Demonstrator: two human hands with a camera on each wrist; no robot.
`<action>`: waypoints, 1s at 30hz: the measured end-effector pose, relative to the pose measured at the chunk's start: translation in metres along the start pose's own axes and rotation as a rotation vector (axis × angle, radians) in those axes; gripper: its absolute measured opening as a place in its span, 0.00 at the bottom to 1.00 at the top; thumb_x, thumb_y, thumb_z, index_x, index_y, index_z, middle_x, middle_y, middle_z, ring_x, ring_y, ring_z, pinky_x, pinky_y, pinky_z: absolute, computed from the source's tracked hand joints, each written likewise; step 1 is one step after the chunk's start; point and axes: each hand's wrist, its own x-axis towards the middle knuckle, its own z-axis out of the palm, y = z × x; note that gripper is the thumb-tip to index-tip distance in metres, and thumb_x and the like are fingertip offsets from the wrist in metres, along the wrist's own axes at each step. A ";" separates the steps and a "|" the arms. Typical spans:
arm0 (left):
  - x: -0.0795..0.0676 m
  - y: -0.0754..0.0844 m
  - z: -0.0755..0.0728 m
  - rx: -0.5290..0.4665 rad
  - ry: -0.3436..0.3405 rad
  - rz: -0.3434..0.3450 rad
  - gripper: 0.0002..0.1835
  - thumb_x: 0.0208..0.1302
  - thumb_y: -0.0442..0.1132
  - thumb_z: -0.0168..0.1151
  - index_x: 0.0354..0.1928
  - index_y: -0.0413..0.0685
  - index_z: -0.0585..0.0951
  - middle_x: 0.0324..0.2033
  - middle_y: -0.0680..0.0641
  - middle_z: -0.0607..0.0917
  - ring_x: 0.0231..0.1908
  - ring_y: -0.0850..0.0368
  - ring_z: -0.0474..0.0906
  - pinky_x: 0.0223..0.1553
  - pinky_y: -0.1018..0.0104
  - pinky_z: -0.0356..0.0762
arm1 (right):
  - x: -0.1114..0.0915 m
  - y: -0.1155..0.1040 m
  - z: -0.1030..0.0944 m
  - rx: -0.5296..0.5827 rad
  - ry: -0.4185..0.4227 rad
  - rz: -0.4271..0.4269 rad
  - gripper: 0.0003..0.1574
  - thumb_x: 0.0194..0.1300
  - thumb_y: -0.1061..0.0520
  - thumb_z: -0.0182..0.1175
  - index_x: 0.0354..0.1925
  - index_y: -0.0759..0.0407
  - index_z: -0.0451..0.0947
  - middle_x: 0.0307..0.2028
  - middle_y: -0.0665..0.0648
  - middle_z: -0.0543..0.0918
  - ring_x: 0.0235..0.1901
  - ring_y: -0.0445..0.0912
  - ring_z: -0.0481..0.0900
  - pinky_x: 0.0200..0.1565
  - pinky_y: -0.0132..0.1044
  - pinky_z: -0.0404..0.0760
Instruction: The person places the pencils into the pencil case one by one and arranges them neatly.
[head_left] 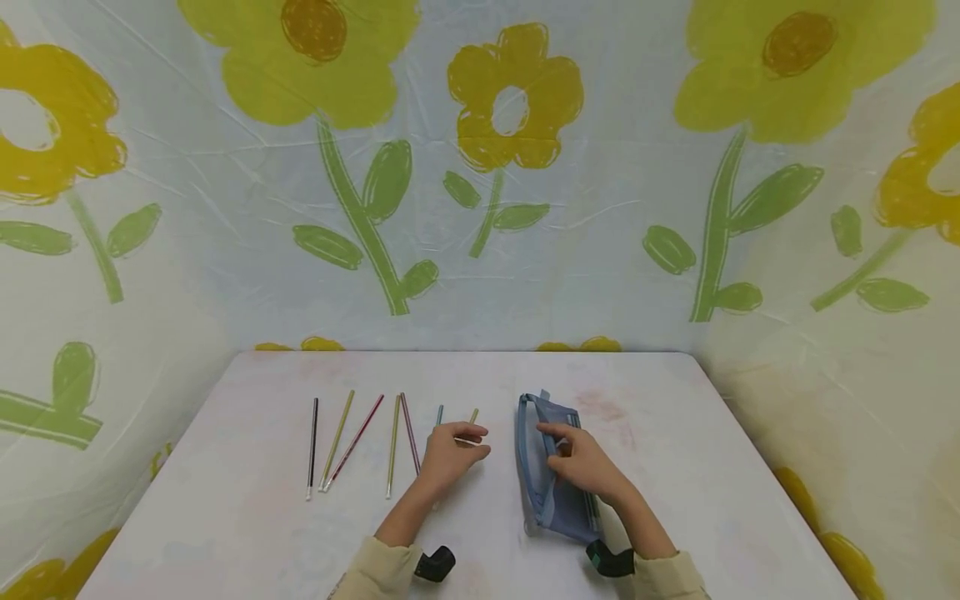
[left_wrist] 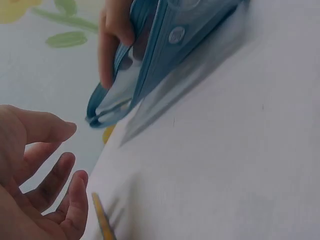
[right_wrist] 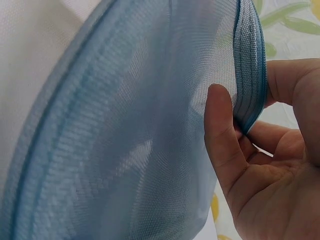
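Observation:
A blue mesh zip pencil case lies on the table with its zipped mouth gaping. My right hand grips one edge of that mouth; in the right wrist view the thumb is inside against the mesh and the other fingers are outside the zipper band. Left of the case, my left hand hovers with loosely bent fingers and nothing between them. Beside it are a yellow pencil and a blue pencil, both partly hidden by the hand. Slim pencils show dimly through the case's mesh.
Left of my left hand lie a red pencil, a yellow pencil, another red pencil, another yellow pencil and a black pencil. The white table meets a flower-printed curtain behind.

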 end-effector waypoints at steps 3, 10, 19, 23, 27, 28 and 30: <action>-0.001 -0.005 -0.010 0.024 0.014 0.001 0.13 0.54 0.32 0.72 0.43 0.38 0.86 0.37 0.40 0.85 0.35 0.56 0.82 0.36 0.64 0.81 | 0.000 0.001 -0.001 0.009 -0.013 -0.011 0.35 0.56 0.70 0.56 0.64 0.66 0.69 0.49 0.64 0.78 0.20 0.49 0.76 0.22 0.39 0.77; 0.004 -0.012 -0.017 0.084 0.045 -0.050 0.14 0.52 0.33 0.73 0.43 0.42 0.87 0.40 0.43 0.84 0.37 0.53 0.81 0.35 0.61 0.81 | -0.001 0.002 0.000 0.016 -0.032 -0.021 0.35 0.56 0.71 0.55 0.64 0.67 0.69 0.44 0.64 0.78 0.20 0.50 0.76 0.23 0.40 0.78; 0.011 -0.016 -0.013 0.270 0.070 -0.040 0.18 0.43 0.30 0.76 0.40 0.45 0.87 0.38 0.44 0.84 0.28 0.57 0.77 0.29 0.62 0.78 | 0.001 0.002 0.000 0.019 -0.040 -0.009 0.35 0.56 0.71 0.55 0.64 0.66 0.69 0.40 0.63 0.77 0.21 0.49 0.75 0.23 0.39 0.78; 0.013 -0.015 -0.012 0.370 0.030 -0.013 0.17 0.41 0.30 0.77 0.37 0.46 0.88 0.31 0.48 0.84 0.30 0.56 0.76 0.30 0.61 0.77 | 0.001 0.001 0.000 0.021 -0.040 -0.006 0.35 0.56 0.71 0.55 0.64 0.66 0.69 0.39 0.64 0.77 0.21 0.49 0.75 0.22 0.38 0.77; 0.015 -0.015 -0.013 0.356 -0.012 0.011 0.14 0.42 0.28 0.76 0.34 0.46 0.88 0.26 0.52 0.83 0.29 0.58 0.77 0.29 0.63 0.77 | 0.000 -0.001 0.000 0.027 -0.048 -0.004 0.35 0.56 0.71 0.55 0.64 0.66 0.69 0.35 0.63 0.77 0.21 0.49 0.75 0.23 0.38 0.77; 0.015 -0.015 -0.013 0.345 -0.021 0.014 0.13 0.42 0.28 0.75 0.33 0.46 0.88 0.25 0.52 0.83 0.28 0.59 0.77 0.29 0.64 0.77 | 0.000 -0.001 0.000 0.028 -0.050 -0.003 0.35 0.56 0.71 0.55 0.65 0.66 0.69 0.34 0.63 0.76 0.21 0.49 0.75 0.23 0.38 0.77; 0.016 -0.015 -0.014 0.321 -0.040 0.017 0.12 0.42 0.28 0.75 0.32 0.45 0.88 0.24 0.53 0.83 0.27 0.61 0.78 0.28 0.65 0.78 | 0.000 -0.001 0.000 0.028 -0.054 -0.005 0.35 0.57 0.71 0.55 0.65 0.66 0.69 0.34 0.63 0.77 0.20 0.49 0.75 0.23 0.38 0.77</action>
